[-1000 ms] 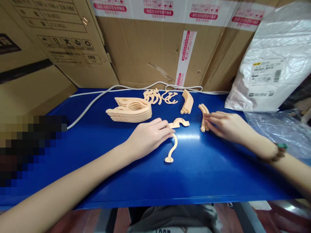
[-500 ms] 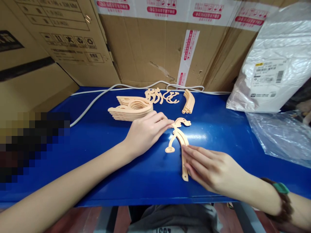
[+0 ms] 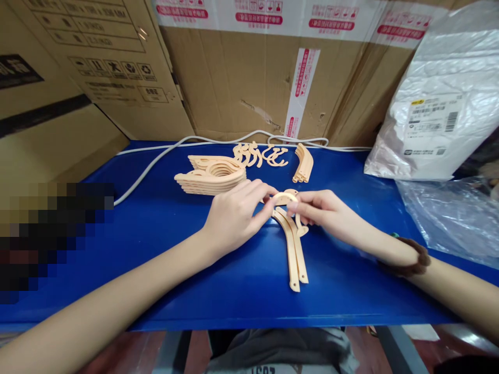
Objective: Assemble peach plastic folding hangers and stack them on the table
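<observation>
My left hand (image 3: 237,215) pinches one end of a curved cream-coloured piece (image 3: 284,197) with thumb and fingers. On the piece's other side, my right hand (image 3: 317,206) grips it too, its thumb in front. From under the right fingers hangs a thin curved arm (image 3: 301,228) with a flat oval end; whether it joins the held piece I cannot tell. Just below the hands, two long bent cream strips (image 3: 293,254) lie side by side on the blue table, each with a small hole at its near end.
Behind my left hand sits a stack of looped cream frames (image 3: 210,179). Small hook-shaped pieces (image 3: 248,155) and a pile of bent strips (image 3: 303,163) lie farther back. A white cable (image 3: 148,176) runs before the cardboard boxes (image 3: 241,78). At right stands a white plastic bag (image 3: 424,130).
My right hand has left the long strips and moved up to the curved piece beside my left hand. The curved pieces have been lifted and turned; both strips now lie uncovered.
</observation>
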`<state>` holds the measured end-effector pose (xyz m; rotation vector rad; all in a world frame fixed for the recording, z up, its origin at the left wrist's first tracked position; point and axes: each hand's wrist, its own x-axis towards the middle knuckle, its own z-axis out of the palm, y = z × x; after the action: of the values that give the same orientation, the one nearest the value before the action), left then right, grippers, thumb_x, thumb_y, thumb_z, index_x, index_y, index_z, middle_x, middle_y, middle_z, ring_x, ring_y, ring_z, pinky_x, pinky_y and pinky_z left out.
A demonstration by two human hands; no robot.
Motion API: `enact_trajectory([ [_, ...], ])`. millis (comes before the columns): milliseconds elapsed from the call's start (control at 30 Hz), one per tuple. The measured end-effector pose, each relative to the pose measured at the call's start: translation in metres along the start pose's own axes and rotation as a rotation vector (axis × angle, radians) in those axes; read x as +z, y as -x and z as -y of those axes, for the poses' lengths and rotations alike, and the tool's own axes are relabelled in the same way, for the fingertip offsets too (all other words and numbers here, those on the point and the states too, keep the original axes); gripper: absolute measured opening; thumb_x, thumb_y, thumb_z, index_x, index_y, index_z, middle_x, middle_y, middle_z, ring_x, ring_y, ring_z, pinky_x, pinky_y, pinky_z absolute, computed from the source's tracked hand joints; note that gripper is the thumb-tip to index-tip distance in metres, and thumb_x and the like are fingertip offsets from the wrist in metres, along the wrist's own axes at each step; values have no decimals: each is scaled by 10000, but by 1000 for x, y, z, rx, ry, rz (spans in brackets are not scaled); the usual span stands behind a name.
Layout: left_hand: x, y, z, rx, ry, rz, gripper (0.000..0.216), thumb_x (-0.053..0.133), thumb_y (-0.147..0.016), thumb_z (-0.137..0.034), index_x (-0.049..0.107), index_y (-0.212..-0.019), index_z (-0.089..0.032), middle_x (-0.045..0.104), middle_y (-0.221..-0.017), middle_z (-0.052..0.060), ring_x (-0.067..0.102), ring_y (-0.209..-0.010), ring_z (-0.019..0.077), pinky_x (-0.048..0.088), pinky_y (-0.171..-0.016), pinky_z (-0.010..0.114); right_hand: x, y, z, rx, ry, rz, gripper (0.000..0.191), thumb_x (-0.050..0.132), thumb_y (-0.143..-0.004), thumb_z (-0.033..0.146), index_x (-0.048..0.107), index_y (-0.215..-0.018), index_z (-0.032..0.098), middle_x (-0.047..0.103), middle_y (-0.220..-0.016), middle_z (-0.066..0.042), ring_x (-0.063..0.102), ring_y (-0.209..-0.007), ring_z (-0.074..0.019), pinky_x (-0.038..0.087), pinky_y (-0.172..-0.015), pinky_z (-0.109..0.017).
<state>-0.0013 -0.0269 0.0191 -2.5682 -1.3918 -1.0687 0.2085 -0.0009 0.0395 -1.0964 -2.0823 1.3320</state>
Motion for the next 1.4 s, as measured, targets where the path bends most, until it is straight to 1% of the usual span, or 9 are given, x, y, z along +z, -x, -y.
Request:
enact_trajectory([
  [100,-5,0,-1,-6,72,132,232,400,-912,-148,587,-776,-167,630,-763,1,587,-729,147,427,-649,271,-9,4,-4,-21,29,-195,361,475,-953,480,574,-784,177,507,-631,32,458,-576,-100,334,-533,-233],
  [200,-5,3,-4,149,63,285,225,399,-889,-158,618,-839,-170,658,-864,23,617,-841,183,457,-684,291,-14,10,-4,-41,125,-284,368,415,-981,475,480,-748,198,465,-659,37,442,-585,-103,347,-553,-236],
  [333,0,7,-8,276,-35,371,333,411,-896,-146,631,-1140,-199,662,-1086,44,604,-1068,226,489,-748,312,-7,16,-3,-36,407,-223,352,317,-1015,437,441,-777,209,499,-705,17,445,-613,-123,338,-597,-261],
  [567,3,10,-4,325,-71,321,281,427,-942,-166,672,-1073,-211,703,-1056,5,677,-897,195,484,-625,292,8,19,-11,-3,782,-116,269,458,-954,445,406,-823,215,555,-733,-4,452,-575,-137,282,-553,-272],
  [700,1,7,-2,362,-91,296,292,409,-957,-170,688,-1038,-207,717,-971,4,686,-823,185,467,-610,289,5,20,-13,-32,783,-112,251,508,-928,438,435,-849,212,573,-758,-7,468,-597,-139,294,-554,-267],
  [867,-1,6,0,387,-109,277,363,368,-969,-177,701,-823,-169,701,-809,18,668,-724,173,434,-566,283,-8,20,-13,-77,747,-35,170,583,-872,310,452,-824,211,561,-769,7,474,-634,-131,316,-576,-256],
  [1133,1,6,2,407,-153,183,329,395,-953,-144,684,-796,-156,691,-766,16,636,-729,163,444,-623,276,-21,14,-19,-91,680,26,103,583,-861,255,492,-870,207,580,-769,18,500,-640,-122,333,-590,-245],
  [1300,6,6,-8,217,-203,128,227,443,-934,-203,633,-815,-165,700,-850,23,610,-819,184,429,-636,283,-21,12,-15,-74,600,-80,264,495,-929,446,477,-812,210,558,-730,15,459,-613,-135,313,-582,-266],
  [1400,7,5,-12,37,-166,205,213,572,-899,-383,605,-845,-179,685,-851,14,602,-815,188,387,-568,270,-21,9,-12,-84,386,-196,286,343,-981,360,487,-790,202,568,-780,1,490,-702,-148,349,-658,-278],
])
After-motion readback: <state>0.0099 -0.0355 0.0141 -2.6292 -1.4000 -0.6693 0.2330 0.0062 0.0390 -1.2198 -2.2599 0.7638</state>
